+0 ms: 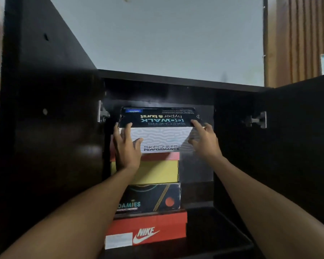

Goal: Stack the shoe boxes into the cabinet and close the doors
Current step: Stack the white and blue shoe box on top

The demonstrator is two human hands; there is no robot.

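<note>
Landmark = red Nike box (157, 228), bottom of the stack, sitting on cabinet floor (217, 232), nearest the cam. Directly on top of Nike box: dark box w/ "OAMIES" print (150, 198). Above that a yellow box (157, 171), then a thin red box (163, 156), edge only showing. Higher up, white Skechers Performance box (163, 140). Top of stack, furthest up from Nike box: dark Skechers GoWalk box (157, 117), print upside down, under cabinet top panel (176, 79). L hand (126, 146) fingers straight, spread, pressing on GoWalk box's lower left corner & white box front. R hand (204, 139) index finger straight, touching GoWalk box's lower right corner; other fingers loosely bent, gripping nothing. Both doors swung open: left door (45, 128), right door (297, 137).
</note>
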